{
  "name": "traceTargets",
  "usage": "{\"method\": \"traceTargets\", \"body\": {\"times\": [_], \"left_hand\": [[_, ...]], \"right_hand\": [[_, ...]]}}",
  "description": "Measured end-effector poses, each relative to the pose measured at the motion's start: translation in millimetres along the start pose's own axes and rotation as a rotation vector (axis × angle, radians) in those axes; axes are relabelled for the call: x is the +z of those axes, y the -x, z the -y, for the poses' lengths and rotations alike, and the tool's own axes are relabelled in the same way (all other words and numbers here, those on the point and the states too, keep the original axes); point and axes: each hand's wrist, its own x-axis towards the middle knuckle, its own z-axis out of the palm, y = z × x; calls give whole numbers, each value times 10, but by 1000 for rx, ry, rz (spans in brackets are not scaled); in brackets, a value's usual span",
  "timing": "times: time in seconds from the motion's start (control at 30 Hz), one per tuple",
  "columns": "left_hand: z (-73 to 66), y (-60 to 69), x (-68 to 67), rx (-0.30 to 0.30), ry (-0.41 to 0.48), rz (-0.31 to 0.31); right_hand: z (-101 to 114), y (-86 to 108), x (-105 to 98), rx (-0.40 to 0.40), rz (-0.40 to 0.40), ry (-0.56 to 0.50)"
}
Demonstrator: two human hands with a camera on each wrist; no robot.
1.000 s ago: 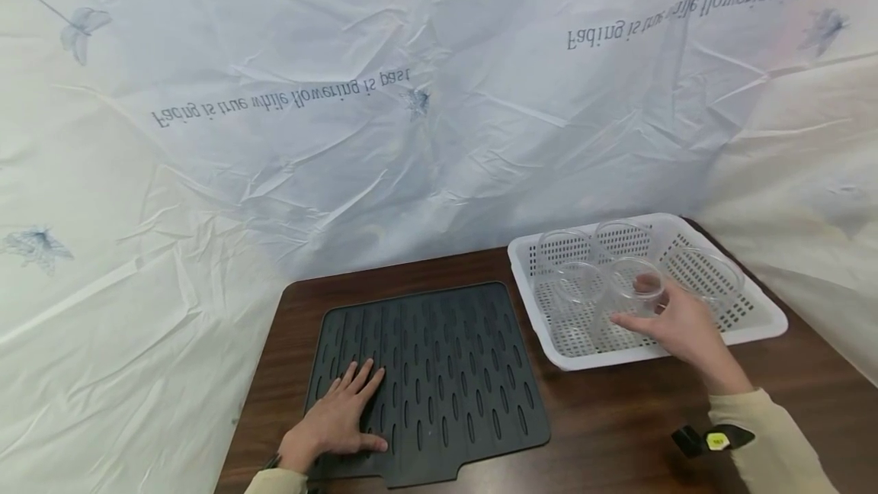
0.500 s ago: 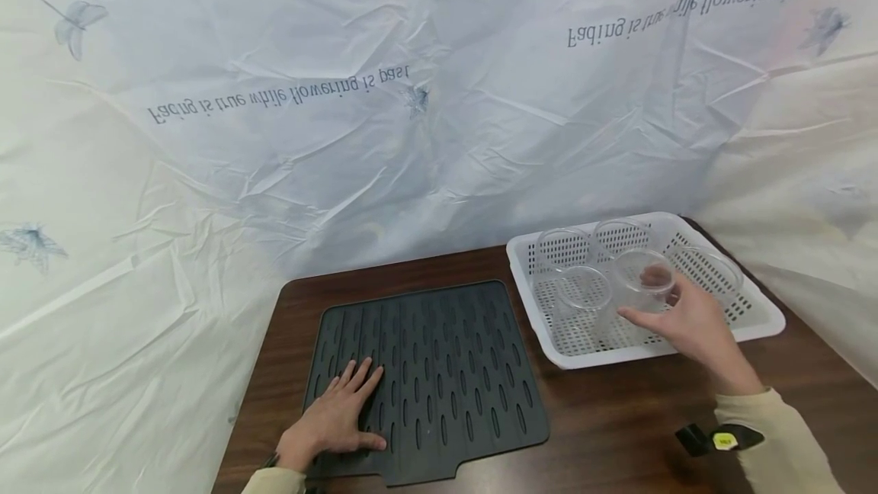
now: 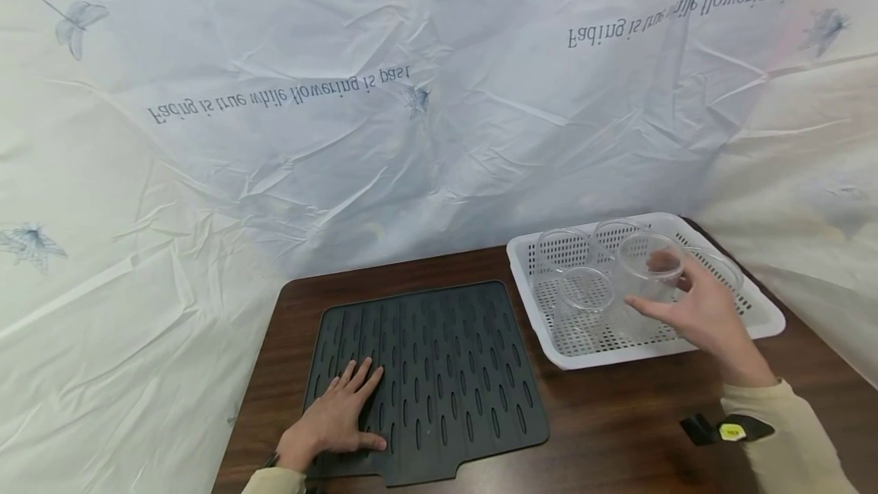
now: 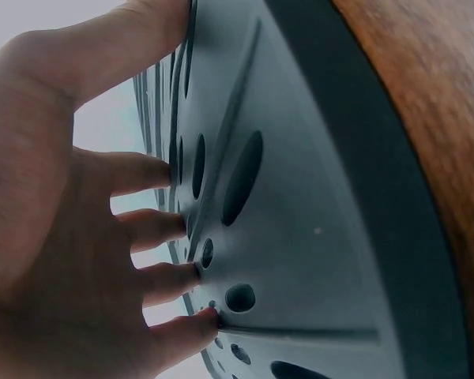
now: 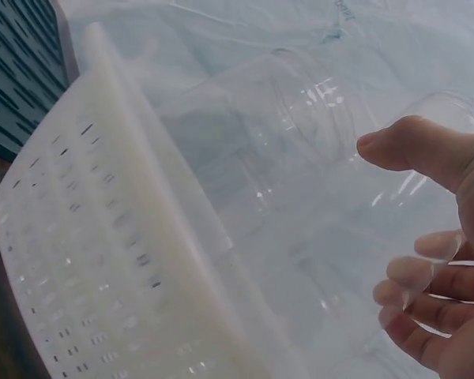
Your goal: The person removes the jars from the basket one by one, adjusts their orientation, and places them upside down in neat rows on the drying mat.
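Note:
My right hand (image 3: pixel 709 311) grips a clear cup (image 3: pixel 648 280) near its rim, thumb on the near side and fingers on the far side. This cup is raised above its neighbours in a white perforated basket (image 3: pixel 610 360). Other clear cups stand in the basket, one of them a front-left cup (image 3: pixel 584 303). In the right wrist view the thumb and fingertips (image 5: pixel 407 272) curve about see-through walls, whose outlines are faint. My left hand (image 3: pixel 334 419) rests on a dark grey slotted mat (image 3: pixel 453 372), fingers spread; its fingertips touch the mat in the left wrist view.
The brown wooden table (image 3: pixel 590 418) carries the mat at left and the basket at right. A pale printed sheet (image 3: pixel 425 158) hangs behind and at both sides. The basket's raised wall (image 5: pixel 103 237) stands between the mat and the cups.
My right hand has lifted the clear cup and moved slightly right, so its rim now stands higher than the front-left cup's. My left hand has stayed on the mat.

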Motion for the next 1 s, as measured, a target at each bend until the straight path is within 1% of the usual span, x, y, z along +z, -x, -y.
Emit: {"method": "traceTargets", "body": {"times": [0.07, 0.23, 0.33, 0.5, 0.6, 0.8, 0.9, 1.0], "left_hand": [[-2, 1, -3, 5, 4, -1], [17, -1, -5, 6, 11, 3], [34, -5, 7, 3, 10, 9], [44, -7, 30, 6, 26, 11], [36, 0, 29, 9, 32, 12], [27, -1, 18, 11, 24, 13], [22, -7, 13, 12, 20, 10], [20, -11, 7, 15, 18, 9]], "right_hand": [[19, -8, -9, -12, -23, -10], [72, -47, -3, -93, -102, -37], [103, -68, -3, -131, -133, -30], [159, -83, -14, -150, -150, -8], [178, -92, -27, -178, -167, -7], [200, -119, -68, -260, -209, 3], [230, -142, -88, -299, -229, 34], [278, -165, -98, -318, -232, 40]]}}
